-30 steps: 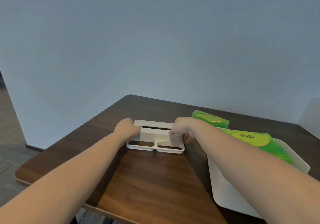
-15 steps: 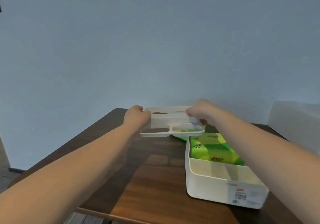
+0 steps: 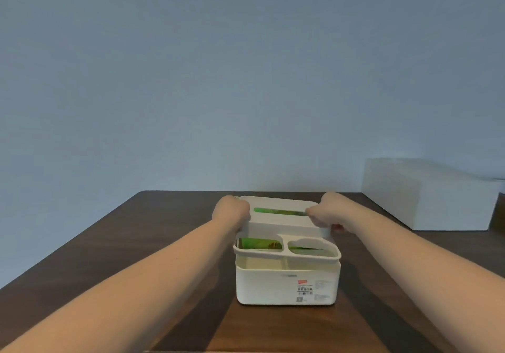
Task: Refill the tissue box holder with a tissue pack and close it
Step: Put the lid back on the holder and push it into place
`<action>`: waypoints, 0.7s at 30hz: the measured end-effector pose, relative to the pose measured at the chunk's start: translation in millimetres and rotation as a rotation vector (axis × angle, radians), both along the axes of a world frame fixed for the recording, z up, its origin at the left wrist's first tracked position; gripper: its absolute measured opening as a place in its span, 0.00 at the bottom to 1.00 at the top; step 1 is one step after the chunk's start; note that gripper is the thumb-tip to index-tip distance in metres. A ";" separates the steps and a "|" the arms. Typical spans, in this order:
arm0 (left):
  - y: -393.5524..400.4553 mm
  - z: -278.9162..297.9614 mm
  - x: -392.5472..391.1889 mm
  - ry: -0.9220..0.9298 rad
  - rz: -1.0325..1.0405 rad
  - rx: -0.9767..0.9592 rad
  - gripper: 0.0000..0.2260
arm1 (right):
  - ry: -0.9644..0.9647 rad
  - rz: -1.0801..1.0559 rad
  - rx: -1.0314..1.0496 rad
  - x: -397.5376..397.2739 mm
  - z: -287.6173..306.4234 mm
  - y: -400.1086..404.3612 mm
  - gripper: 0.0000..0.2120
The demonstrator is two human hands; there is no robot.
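A white tissue box holder (image 3: 273, 284) stands on the dark wooden table (image 3: 164, 243), with a label on its front wall. Its white lid (image 3: 284, 224), with a slot and two front openings, sits over the holder, its front edge slightly above the rim. My left hand (image 3: 231, 212) grips the lid's left end and my right hand (image 3: 325, 212) grips its right end. A green tissue pack (image 3: 257, 243) shows inside the holder through the slot and the openings.
A pale wall rises just behind the table's far edge. A white box-like block (image 3: 426, 194) stands at the back right. Bare wood lies left of the holder and in front of it.
Both hands carried the lid from the table's left to over the holder and lowered it. The view swung right, bringing the holder to the centre.
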State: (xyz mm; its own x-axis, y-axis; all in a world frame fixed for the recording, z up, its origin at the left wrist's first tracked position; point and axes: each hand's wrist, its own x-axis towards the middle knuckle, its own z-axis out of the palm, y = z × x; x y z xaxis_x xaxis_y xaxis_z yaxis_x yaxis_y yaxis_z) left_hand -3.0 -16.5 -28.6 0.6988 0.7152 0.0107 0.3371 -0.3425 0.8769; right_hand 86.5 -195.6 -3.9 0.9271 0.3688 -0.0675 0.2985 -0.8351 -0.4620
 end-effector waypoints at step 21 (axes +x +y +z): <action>-8.6 -23.3 2.8 -0.043 -0.028 -0.100 0.18 | -0.026 0.024 -0.009 3.6 -33.0 0.9 0.18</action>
